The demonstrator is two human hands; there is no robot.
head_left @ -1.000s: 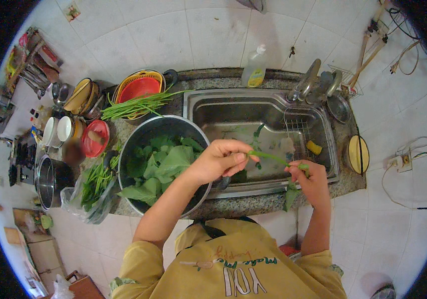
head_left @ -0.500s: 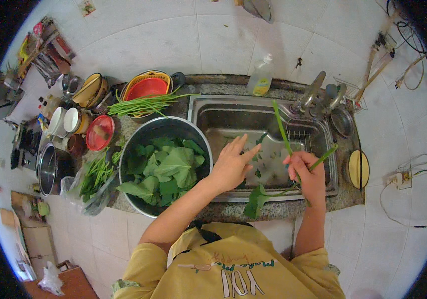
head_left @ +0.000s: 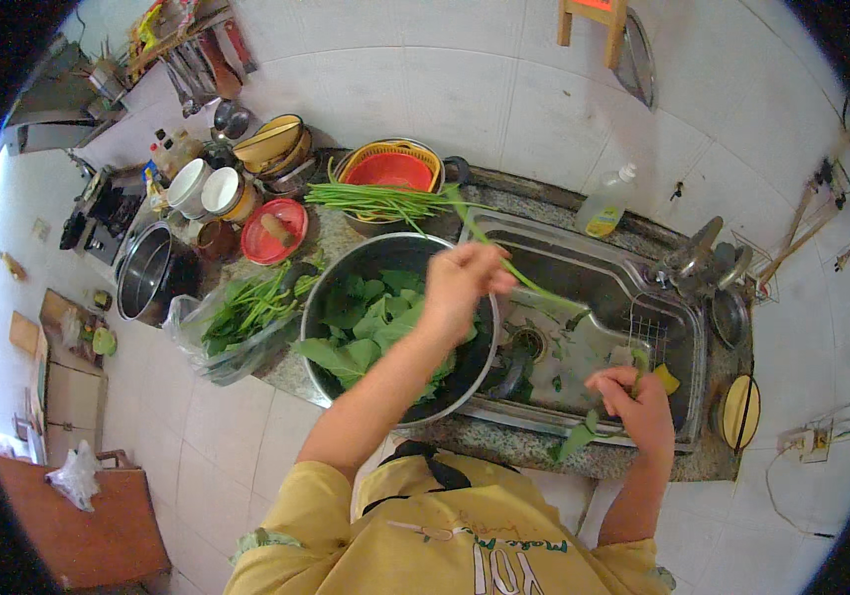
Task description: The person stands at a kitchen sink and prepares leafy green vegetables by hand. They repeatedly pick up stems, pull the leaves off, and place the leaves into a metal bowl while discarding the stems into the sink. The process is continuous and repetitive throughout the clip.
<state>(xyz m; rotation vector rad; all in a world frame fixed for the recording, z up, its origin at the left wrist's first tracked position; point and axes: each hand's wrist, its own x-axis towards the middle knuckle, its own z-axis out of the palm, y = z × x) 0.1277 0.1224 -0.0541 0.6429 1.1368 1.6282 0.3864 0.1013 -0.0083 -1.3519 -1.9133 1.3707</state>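
My left hand [head_left: 463, 283] is over the right rim of a big metal pot, its fingers closed on a long green stem [head_left: 534, 285] that slants toward the sink. The pot [head_left: 480, 365] is filled with broad green leaves [head_left: 380, 322]. Above the near right part of the metal sink [head_left: 688, 434], my right hand [head_left: 641, 409] pinches another stem. A green leaf [head_left: 577, 441] hangs from it by the sink's front edge. Bits of leaf lie on the sink bottom. Behind the pot, a bundle of bare green stems [head_left: 375, 202] rests across stacked baskets.
A red basket [head_left: 390, 171] sits behind the pot. To the left are a plastic bag of greens [head_left: 237, 332], a red lid [head_left: 274, 231], a dark pot [head_left: 152, 273] and bowls [head_left: 222, 190]. A soap bottle [head_left: 608, 201] and the faucet [head_left: 691, 253] stand behind the sink.
My left hand has gone from open over the sink to holding a long stem beside the pot. My right hand still holds a leafy stem, slightly lower. The view has turned left.
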